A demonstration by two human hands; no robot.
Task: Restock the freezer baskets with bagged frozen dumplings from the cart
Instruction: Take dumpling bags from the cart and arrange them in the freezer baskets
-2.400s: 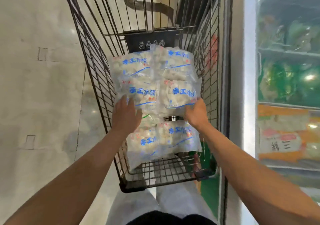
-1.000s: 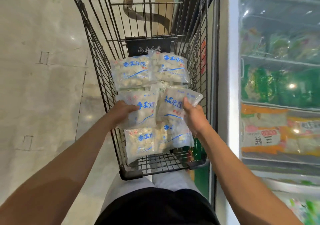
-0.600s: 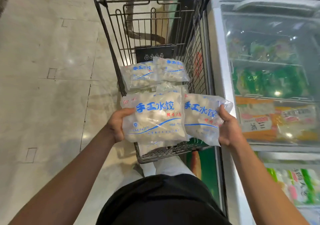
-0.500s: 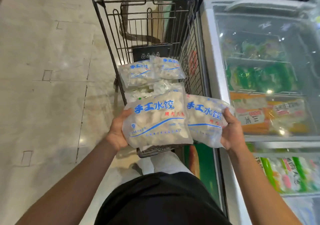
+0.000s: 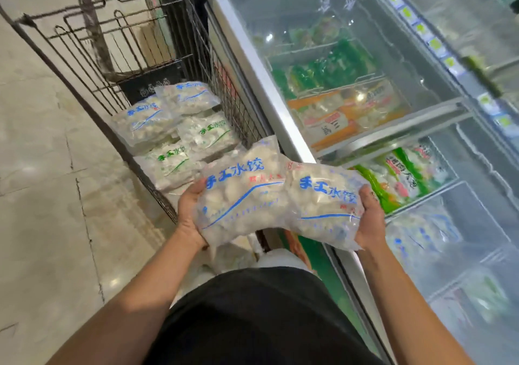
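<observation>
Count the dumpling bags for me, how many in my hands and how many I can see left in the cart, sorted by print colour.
Blue-print bags in hand: 2, left hand one, right hand one
Blue-print bags in cart: 2
Green-print bags in cart: 2
Total: 6

1. Hands — two: the left hand (image 5: 190,213) and the right hand (image 5: 370,218), each gripping one bag.
2. Held dumpling bags — two: the left-held bag (image 5: 244,196) and the right-held bag (image 5: 323,204), side by side and touching.
3. Dumpling bags in the cart — four can be counted: the far right bag (image 5: 188,97), the far left bag (image 5: 146,121), the middle bag (image 5: 209,134) and the near bag (image 5: 168,162); any beneath them cannot be told.
4. Carts — one wire cart (image 5: 224,94).
5. Freezers — one glass-topped chest freezer (image 5: 269,83).
</observation>
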